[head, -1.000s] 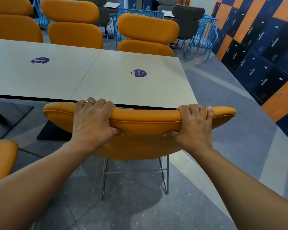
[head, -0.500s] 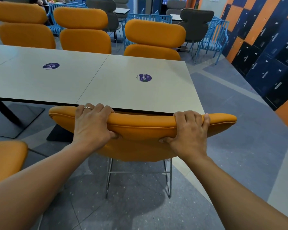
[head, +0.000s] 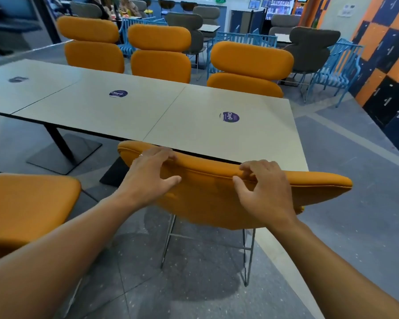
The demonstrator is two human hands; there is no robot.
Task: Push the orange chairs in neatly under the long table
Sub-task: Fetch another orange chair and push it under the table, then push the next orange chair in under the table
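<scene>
At the lower left, the back of a neighbouring orange chair [head: 28, 203] stands apart from the near edge of the long table [head: 124, 116], with the table's black foot plate [head: 62, 155] on the floor beyond it. Across the far edge stand three more orange seats: the first far chair [head: 92, 42], the second far chair [head: 159, 51] and the third far chair [head: 249, 67], which is close to the far right corner. Two round purple stickers lie on the tabletop, the left sticker [head: 118, 93] and the right sticker [head: 229, 117]. The handled chair [head: 207, 194] stands at the near edge by the near right corner. The top of its backrest meets the table edge in this view, though whether the two actually touch is hard to tell. The left hand [head: 148, 178] lies on the backrest top with its fingers loosely extended over the rim and its thumb spread wide on the rear face. A ring [head: 141, 155] shows on one finger. The right hand [head: 263, 187] rests further right on the same rim, its fingers bent so the tips touch the seam, its thumb held apart and nothing clamped. Thin metal legs [head: 249, 254] show beneath the seat. Orange and navy lockers [head: 387, 72] line the right wall.
</scene>
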